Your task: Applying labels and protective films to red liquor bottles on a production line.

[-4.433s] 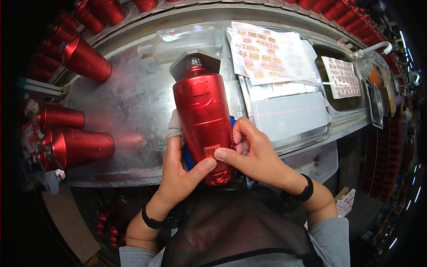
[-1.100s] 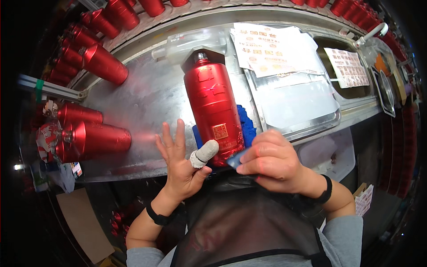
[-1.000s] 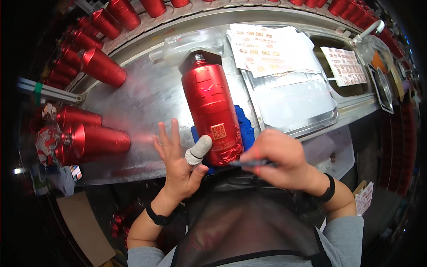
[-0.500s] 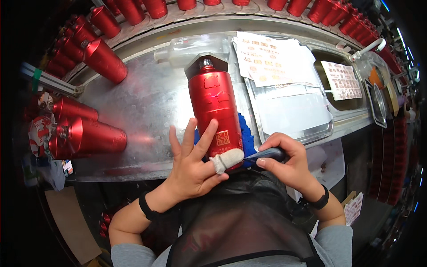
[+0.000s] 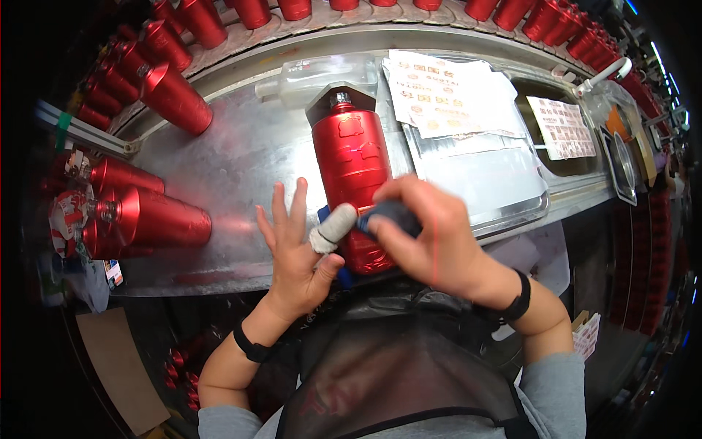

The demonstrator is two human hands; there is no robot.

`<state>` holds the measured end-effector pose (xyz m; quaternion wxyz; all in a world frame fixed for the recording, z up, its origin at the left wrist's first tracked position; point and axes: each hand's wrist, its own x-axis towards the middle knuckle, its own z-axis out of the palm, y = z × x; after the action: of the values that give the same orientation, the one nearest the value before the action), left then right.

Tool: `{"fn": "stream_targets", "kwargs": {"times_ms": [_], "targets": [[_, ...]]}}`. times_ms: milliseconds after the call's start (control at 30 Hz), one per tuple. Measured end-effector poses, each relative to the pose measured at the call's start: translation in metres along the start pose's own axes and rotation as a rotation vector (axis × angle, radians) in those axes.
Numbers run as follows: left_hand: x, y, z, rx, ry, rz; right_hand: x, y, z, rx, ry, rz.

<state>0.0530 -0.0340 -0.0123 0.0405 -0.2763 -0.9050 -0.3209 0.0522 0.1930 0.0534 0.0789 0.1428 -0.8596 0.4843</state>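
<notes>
A shiny red bottle (image 5: pixel 349 150) lies with its neck away from me, propped in a dark angular rest (image 5: pixel 319 111), over blue padding (image 5: pixel 324 214). My left hand (image 5: pixel 298 256) is beside its lower left side, fingers spread, with a whitish finger cover (image 5: pixel 336 225) on the index finger. Whether that covered fingertip touches the bottle I cannot tell. My right hand (image 5: pixel 442 238) is closed around a dark blue, rounded-handled tool (image 5: pixel 397 215) above the lower part of the bottle. The tool's tip is blurred, and the hand partly hides the gold mark there.
Red bottles (image 5: pixel 172 102) line a conveyor along the back. Two more bottles (image 5: pixel 157 223) lie at the left. A clear bottle (image 5: pixel 329 73) is behind the rest. Printed sheets (image 5: pixel 453 95) cover part of a metal tray (image 5: pixel 537 208) at right.
My right hand has moved left and up with the tool, over the bottle. My left hand has shifted left, and its covered finger has swung upward off the bottle's lower end.
</notes>
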Motion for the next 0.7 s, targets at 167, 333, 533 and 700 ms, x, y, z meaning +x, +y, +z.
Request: {"fn": "stream_targets", "kwargs": {"times_ms": [167, 333, 533, 700], "targets": [[-0.001, -0.008, 0.000, -0.127, 0.074, -0.055, 0.011, 0.008, -0.014, -0.028, 0.160, 0.010], [0.001, 0.005, 0.005, -0.245, 0.083, 0.002, 0.013, 0.012, -0.010, -0.125, 0.167, -0.010], [0.023, 0.015, -0.009, 0.019, 0.007, 0.110, -0.004, 0.019, -0.022, -0.087, 0.186, 0.009], [0.029, 0.029, -0.007, 0.084, -0.070, 0.170, -0.017, 0.026, -0.026, -0.080, 0.206, 0.042]]}}
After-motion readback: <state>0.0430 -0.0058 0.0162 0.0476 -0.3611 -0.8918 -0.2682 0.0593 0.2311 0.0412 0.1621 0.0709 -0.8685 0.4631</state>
